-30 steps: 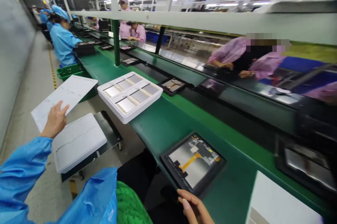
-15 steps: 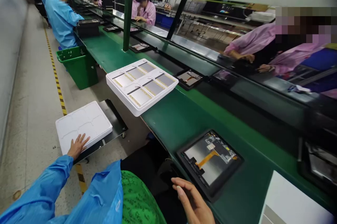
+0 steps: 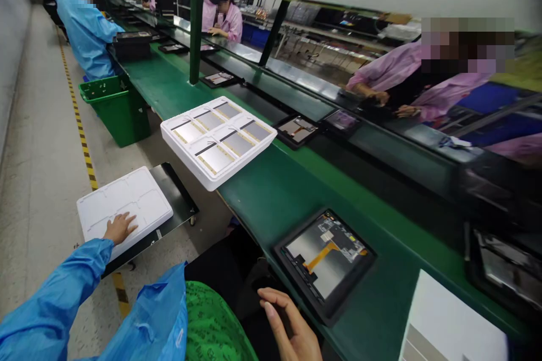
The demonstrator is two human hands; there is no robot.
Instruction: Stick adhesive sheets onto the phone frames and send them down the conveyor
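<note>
My left hand [image 3: 120, 229] lies spread on the white foam tray [image 3: 144, 191], which rests on a dark low cart [image 3: 183, 203] beside me. Over my lap, my right hand [image 3: 292, 324] hangs with its fingers loosely curved and apart, holding nothing. Just beyond it, on the green bench, lies an open tablet [image 3: 330, 259] in a black frame, its circuit board and orange ribbon cable showing. A second white foam tray [image 3: 212, 179] sits over the bench's near edge, with several flat silver battery packs [image 3: 207, 118] in its pockets.
A green bin [image 3: 122, 118] stands on the floor by the green bench [image 3: 249, 203]. More tablets [image 3: 297, 130] in black frames lie along the dark conveyor. A white board or box [image 3: 457, 316] is at lower right. Co-workers in blue [image 3: 80, 33] and pink [image 3: 389, 70] sit along the line.
The whole view has shifted, so things appear slightly further left. My left hand stays on the foam tray, and my right hand keeps about the same loose pose.
</note>
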